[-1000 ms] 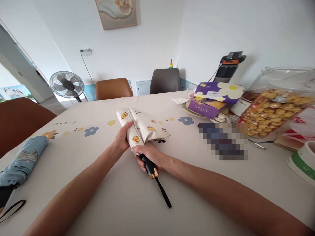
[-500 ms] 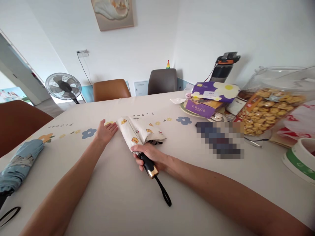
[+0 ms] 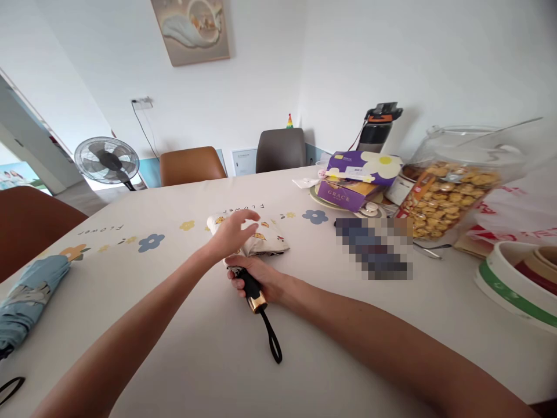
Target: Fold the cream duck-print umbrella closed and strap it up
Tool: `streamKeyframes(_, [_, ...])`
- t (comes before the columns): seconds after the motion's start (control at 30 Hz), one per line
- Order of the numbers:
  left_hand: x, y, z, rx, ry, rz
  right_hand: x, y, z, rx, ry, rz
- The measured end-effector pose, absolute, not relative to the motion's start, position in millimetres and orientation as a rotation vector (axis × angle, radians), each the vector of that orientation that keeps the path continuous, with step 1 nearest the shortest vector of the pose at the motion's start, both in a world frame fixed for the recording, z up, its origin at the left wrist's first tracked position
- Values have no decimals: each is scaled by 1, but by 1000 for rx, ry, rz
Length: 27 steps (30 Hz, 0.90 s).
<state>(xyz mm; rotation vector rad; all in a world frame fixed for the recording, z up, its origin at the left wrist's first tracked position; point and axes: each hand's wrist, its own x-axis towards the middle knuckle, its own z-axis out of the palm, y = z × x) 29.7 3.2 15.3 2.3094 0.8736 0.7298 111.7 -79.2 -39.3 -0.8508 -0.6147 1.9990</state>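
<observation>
Nearest, below the right hand [image 3: 259,277], a strap [image 3: 272,342] trails toward the person and could snag if the umbrella [image 3: 266,245] were turned. That hand is wrapped around the umbrella where handle [image 3: 251,284] meets cloth; a slackened hold might let it roll on the worktop [image 3: 348,342]. Just beyond, the left hand [image 3: 235,235] is over the cloth, fingers curved and apart, grasping nothing; I cannot tell whether it touches. Uneven pressing there might crease the loose flap to its right.
</observation>
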Motion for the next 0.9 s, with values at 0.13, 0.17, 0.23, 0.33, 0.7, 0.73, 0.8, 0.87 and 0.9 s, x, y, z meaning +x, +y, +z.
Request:
streamKeyframes(0.13, [66, 7, 11, 2713, 687, 285, 110, -78, -40, -898, -582, 1976])
streamKeyframes(0.17, [75, 9, 9, 2804, 651, 191, 110, -78, -40, -895, -585, 1978])
streamKeyframes(0.23, [92, 14, 2, 2959, 590, 68, 110, -78, -40, -879, -603, 1978])
streamKeyframes(0.33, [107, 19, -8, 3082, 555, -80, 110, -79, -39, -858, -623, 1959])
streamKeyframes(0.7, [95, 19, -7, 2957, 733, 589, 106, -80, -37, -890, -628, 1940])
streamKeyframes(0.73, [93, 18, -6, 2897, 759, 667, 105, -80, -37, -906, -620, 1938])
streamKeyframes(0.8, [88, 16, -3, 2733, 818, 821, 105, -79, -36, -952, -590, 1941])
streamKeyframes(0.87, [81, 16, 1, 2535, 873, 946, 106, -79, -35, -977, -564, 1960])
streamKeyframes(0.9, [77, 15, 3, 2437, 890, 995, 106, -79, -34, -973, -559, 1972])
